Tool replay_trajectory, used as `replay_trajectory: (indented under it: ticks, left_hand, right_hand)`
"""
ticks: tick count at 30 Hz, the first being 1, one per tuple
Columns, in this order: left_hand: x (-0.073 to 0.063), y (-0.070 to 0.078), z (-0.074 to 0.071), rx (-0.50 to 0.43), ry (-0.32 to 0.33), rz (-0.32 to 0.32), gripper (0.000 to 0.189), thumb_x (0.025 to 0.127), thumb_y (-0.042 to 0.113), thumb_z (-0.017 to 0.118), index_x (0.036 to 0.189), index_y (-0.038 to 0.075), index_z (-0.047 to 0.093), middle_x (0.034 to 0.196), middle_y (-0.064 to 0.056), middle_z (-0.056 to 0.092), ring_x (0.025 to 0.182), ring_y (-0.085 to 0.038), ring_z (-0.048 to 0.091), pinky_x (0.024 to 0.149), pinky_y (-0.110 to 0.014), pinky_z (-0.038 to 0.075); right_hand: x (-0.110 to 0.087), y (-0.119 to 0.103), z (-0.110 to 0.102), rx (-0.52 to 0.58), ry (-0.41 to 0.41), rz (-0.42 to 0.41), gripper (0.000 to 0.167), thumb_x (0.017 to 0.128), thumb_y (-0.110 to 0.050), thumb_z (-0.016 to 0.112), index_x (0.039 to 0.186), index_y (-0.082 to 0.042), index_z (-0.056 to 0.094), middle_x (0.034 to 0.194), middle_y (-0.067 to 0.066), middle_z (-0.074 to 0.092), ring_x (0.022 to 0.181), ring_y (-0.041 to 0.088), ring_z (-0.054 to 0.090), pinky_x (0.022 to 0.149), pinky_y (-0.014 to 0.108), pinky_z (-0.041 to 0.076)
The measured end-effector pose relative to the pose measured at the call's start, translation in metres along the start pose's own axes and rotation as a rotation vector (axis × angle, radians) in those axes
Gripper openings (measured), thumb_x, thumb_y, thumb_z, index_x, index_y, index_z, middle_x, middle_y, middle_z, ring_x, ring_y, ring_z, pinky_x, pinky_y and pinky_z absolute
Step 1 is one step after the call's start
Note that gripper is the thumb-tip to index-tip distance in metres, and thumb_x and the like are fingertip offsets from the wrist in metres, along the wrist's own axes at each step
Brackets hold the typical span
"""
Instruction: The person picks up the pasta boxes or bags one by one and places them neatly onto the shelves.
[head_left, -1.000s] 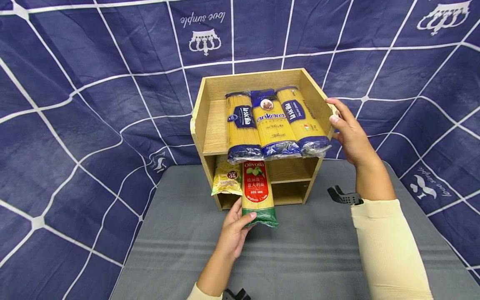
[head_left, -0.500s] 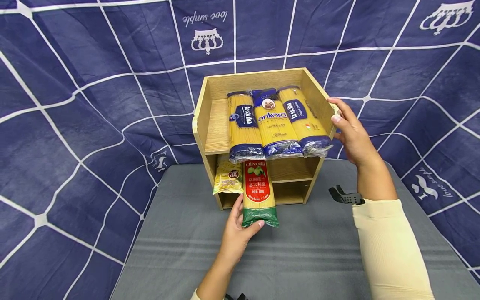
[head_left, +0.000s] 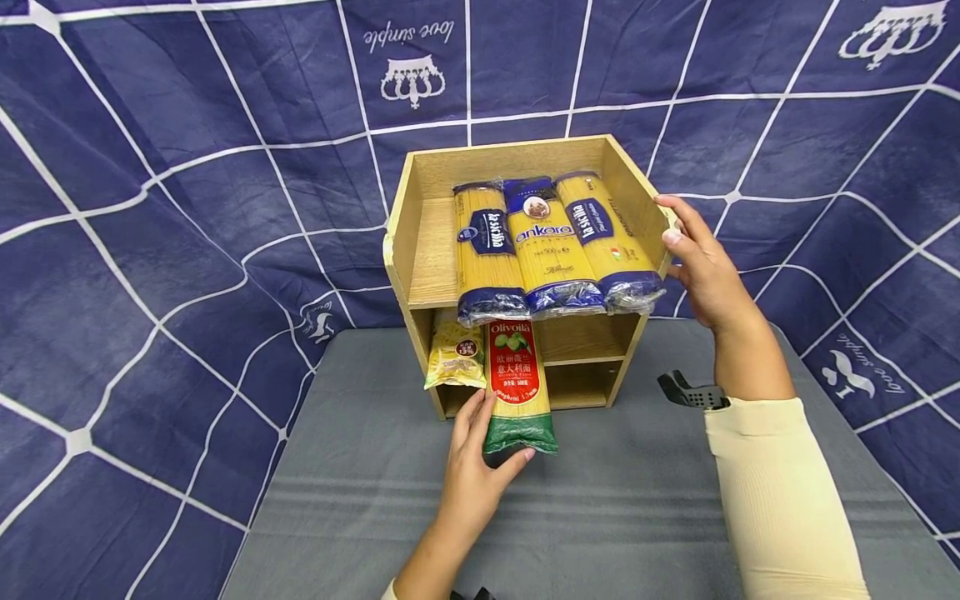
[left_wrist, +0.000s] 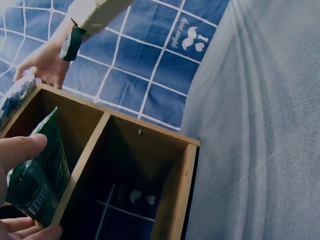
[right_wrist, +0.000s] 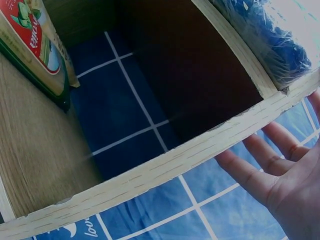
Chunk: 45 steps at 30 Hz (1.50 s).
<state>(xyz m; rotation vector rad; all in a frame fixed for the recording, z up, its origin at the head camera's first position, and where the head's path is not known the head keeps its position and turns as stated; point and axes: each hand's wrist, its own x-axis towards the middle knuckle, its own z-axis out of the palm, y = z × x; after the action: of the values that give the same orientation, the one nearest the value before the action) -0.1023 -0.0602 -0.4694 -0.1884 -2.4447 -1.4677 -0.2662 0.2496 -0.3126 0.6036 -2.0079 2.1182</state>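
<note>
A red-and-green packet of spaghetti [head_left: 517, 400] sticks out of the middle compartment of a small wooden shelf [head_left: 431, 250]. My left hand [head_left: 472, 475] touches this packet, with extended fingers along its left edge and the thumb by its green front end. In the left wrist view, the thumb and fingers lie on either side of the green end [left_wrist: 42, 185]. My right hand [head_left: 701, 267] holds the shelf's right side panel at its upper front edge. Outside that panel, its fingers [right_wrist: 250, 175] show in the right wrist view.
Three packets of spaghetti, including a middle ankara packet [head_left: 555, 258], lie side by side on the top level, overhanging its front. A yellow bag [head_left: 456, 354] sits left of the red-and-green packet. Grey cloth [head_left: 360, 483] lies under the shelf; blue checked cloth [head_left: 300, 83] hangs behind.
My left thumb has come off the top of the red-and-green packet to its front end, and the left fingers have shifted along its side. The right hand stays on the shelf.
</note>
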Motion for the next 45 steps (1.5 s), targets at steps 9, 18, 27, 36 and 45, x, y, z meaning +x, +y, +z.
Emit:
replay_trajectory:
  ticks: [9, 18, 27, 36, 45]
  left_hand:
    - [0.008, -0.009, -0.004, 0.186, 0.068, 0.359, 0.061, 0.079, 0.022, 0.087, 0.135, 0.016, 0.066, 0.151, -0.005, 0.052, 0.15, -0.032, 0.035, 0.112, -0.057, 0.04]
    - [0.017, -0.012, -0.004, 0.167, 0.069, 0.355, 0.056, 0.079, 0.021, 0.088, 0.131, 0.017, 0.069, 0.142, 0.0, 0.06, 0.143, -0.024, 0.048, 0.112, -0.049, 0.043]
    - [0.025, -0.012, -0.001, 0.192, 0.083, 0.339, 0.052, 0.082, 0.022, 0.086, 0.131, 0.015, 0.069, 0.143, 0.0, 0.06, 0.146, -0.024, 0.043, 0.116, -0.049, 0.039]
    - [0.035, -0.011, 0.005, 0.235, 0.109, 0.344, 0.05, 0.084, 0.025, 0.084, 0.129, 0.011, 0.07, 0.141, -0.002, 0.061, 0.144, -0.023, 0.046, 0.123, -0.051, 0.027]
    - [0.046, -0.012, 0.005, 0.293, 0.166, 0.389, 0.049, 0.084, 0.026, 0.084, 0.128, 0.008, 0.07, 0.135, -0.005, 0.066, 0.136, -0.024, 0.055, 0.123, -0.057, 0.023]
  right_hand:
    - [0.0, 0.0, 0.0, 0.0, 0.0, -0.004, 0.045, 0.105, -0.024, 0.048, 0.15, -0.028, 0.045, 0.146, 0.002, 0.041, 0.125, 0.02, 0.044, 0.09, 0.034, 0.043]
    - [0.001, 0.0, 0.0, 0.004, 0.001, -0.007, 0.046, 0.105, -0.024, 0.048, 0.15, -0.028, 0.045, 0.148, 0.002, 0.04, 0.127, 0.02, 0.044, 0.091, 0.035, 0.042]
    - [0.001, 0.0, 0.0, 0.004, -0.004, -0.01, 0.045, 0.105, -0.024, 0.048, 0.15, -0.028, 0.045, 0.144, 0.002, 0.043, 0.124, 0.019, 0.046, 0.09, 0.033, 0.044]
    - [0.0, 0.0, -0.001, 0.007, 0.001, -0.014, 0.045, 0.105, -0.024, 0.048, 0.15, -0.028, 0.045, 0.144, 0.002, 0.043, 0.123, 0.019, 0.046, 0.089, 0.031, 0.046]
    - [0.0, 0.001, 0.0, 0.004, -0.005, -0.018, 0.046, 0.104, -0.023, 0.048, 0.15, -0.028, 0.045, 0.143, 0.002, 0.043, 0.123, 0.02, 0.046, 0.088, 0.028, 0.048]
